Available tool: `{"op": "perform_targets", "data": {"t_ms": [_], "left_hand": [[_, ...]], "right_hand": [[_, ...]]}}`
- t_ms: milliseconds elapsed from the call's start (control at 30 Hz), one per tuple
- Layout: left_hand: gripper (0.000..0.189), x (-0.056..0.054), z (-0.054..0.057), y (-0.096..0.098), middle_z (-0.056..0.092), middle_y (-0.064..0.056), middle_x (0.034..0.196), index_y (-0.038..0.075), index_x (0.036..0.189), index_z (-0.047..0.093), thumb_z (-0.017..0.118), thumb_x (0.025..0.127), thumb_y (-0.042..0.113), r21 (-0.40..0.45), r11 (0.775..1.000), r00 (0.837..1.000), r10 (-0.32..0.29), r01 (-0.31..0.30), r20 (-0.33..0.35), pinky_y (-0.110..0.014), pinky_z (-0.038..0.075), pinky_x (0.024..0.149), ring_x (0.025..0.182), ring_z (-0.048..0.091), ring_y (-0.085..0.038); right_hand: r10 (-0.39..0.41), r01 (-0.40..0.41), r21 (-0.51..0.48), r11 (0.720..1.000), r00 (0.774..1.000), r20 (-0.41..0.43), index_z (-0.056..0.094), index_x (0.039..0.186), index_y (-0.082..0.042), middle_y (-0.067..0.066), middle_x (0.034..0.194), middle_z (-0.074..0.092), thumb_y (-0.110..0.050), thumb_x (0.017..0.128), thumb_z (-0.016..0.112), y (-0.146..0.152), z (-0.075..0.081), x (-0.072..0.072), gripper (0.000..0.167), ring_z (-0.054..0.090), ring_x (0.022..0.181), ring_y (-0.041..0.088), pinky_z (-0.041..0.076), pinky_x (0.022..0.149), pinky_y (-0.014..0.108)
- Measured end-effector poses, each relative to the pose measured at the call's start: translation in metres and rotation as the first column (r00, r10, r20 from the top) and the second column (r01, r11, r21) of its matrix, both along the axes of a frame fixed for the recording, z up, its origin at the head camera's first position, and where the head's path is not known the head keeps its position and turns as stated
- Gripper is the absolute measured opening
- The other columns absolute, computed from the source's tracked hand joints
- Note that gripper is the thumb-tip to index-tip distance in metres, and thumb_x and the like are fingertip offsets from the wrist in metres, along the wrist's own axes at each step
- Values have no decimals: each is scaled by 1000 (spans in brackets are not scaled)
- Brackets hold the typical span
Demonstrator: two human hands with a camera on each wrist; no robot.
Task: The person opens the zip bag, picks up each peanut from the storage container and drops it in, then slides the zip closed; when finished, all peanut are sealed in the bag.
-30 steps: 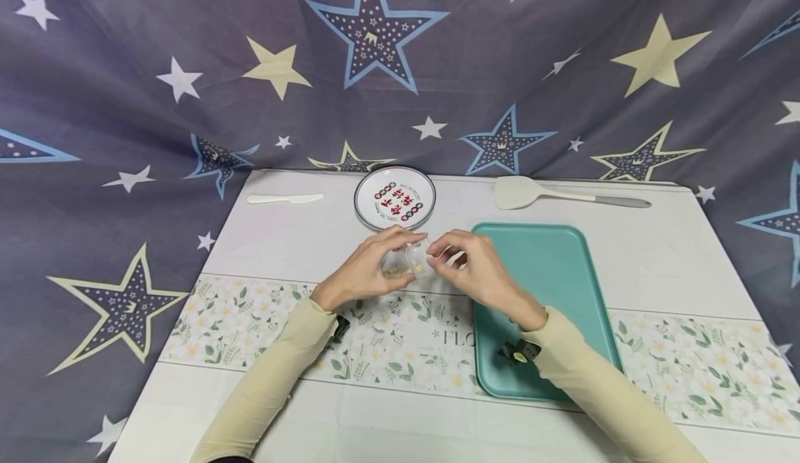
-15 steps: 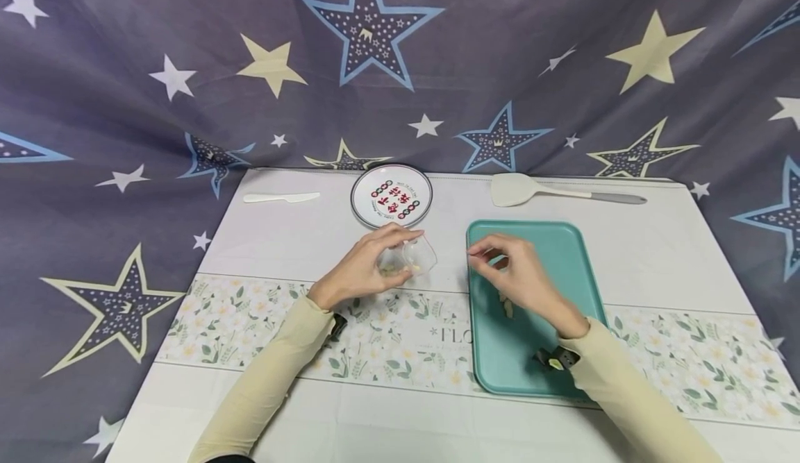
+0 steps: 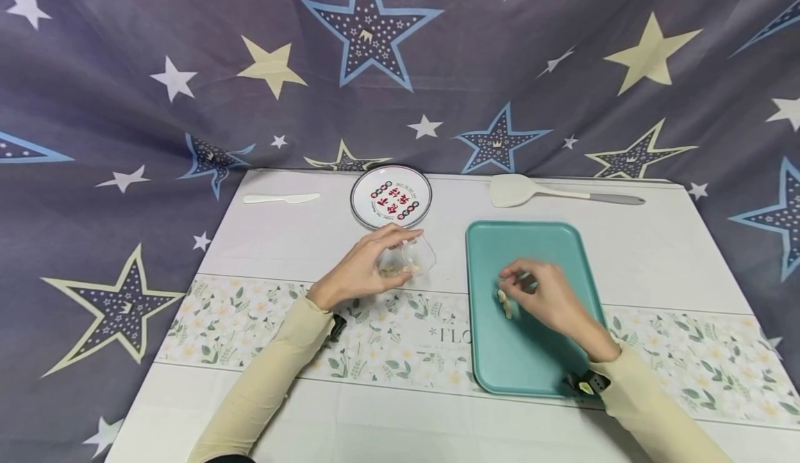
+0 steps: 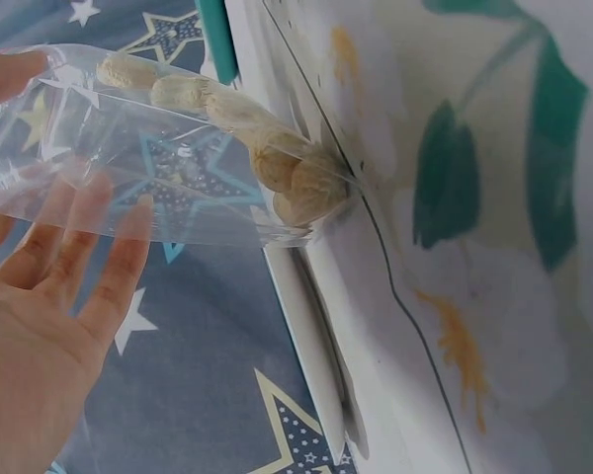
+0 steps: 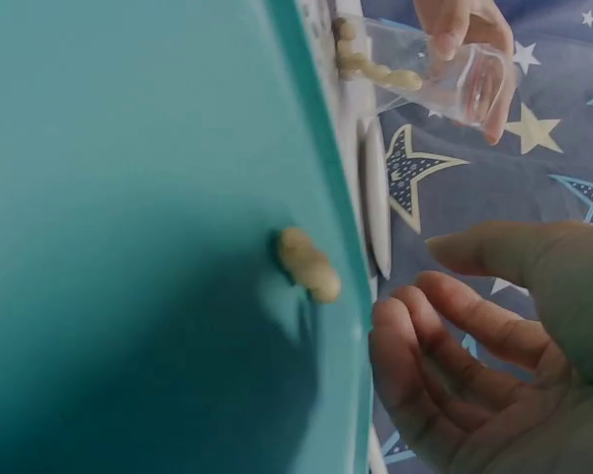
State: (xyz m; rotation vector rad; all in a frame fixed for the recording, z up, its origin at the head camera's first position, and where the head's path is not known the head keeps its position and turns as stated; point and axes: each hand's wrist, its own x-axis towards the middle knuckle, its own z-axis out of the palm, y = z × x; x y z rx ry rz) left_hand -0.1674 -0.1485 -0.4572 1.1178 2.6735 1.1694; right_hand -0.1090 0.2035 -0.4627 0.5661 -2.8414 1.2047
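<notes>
My left hand [image 3: 362, 268] grips a clear plastic cup [image 3: 421, 255], tilted on its side with its mouth toward the right. Several shelled-looking pale peanuts [image 4: 296, 178] lie inside it, bunched at one end in the left wrist view. Over the left part of a teal tray [image 3: 531, 352] is my right hand [image 3: 544, 293], its fingers loosely bent and thumb apart. Nothing shows between them in the right wrist view [image 5: 474, 355]. Just beside the fingertips, pale peanuts [image 3: 506, 307] rest on the tray; whether the hand touches them cannot be told.
A round white plate [image 3: 392, 196] with red print sits behind the left hand. To its left lies a white plastic knife [image 3: 281, 198]. A pale spatula [image 3: 515, 191] with a grey handle end lies behind the tray. A star-patterned curtain [image 3: 275, 123] hangs at the back.
My right hand has moved from the cup's mouth to the right and down over the tray. Peanuts on the tray have come into view. My left hand still holds the cup in place.
</notes>
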Motion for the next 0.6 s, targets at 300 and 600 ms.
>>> {"op": "perform_targets", "data": {"t_ms": [300, 600], "left_hand": [[73, -1, -2, -1, 63, -3, 137, 21, 153, 53, 81, 86, 29, -8, 1000, 1000, 5, -5, -9, -42, 55, 105, 118, 62, -19], [73, -1, -2, -2, 63, -4, 138, 27, 154, 52, 81, 87, 30, -9, 1000, 1000, 10, -10, -12, -42, 55, 106, 118, 62, -19]], "right_hand": [[-38, 35, 34, 999, 995, 91, 76, 99, -9, 1, 86, 74, -14, 92, 80, 12, -9, 14, 9, 67, 70, 8, 55, 61, 20], [-47, 40, 46, 998, 987, 156, 75, 100, -9, 0, 85, 72, -15, 89, 82, 9, -14, 21, 15, 64, 68, 5, 53, 59, 20]]}}
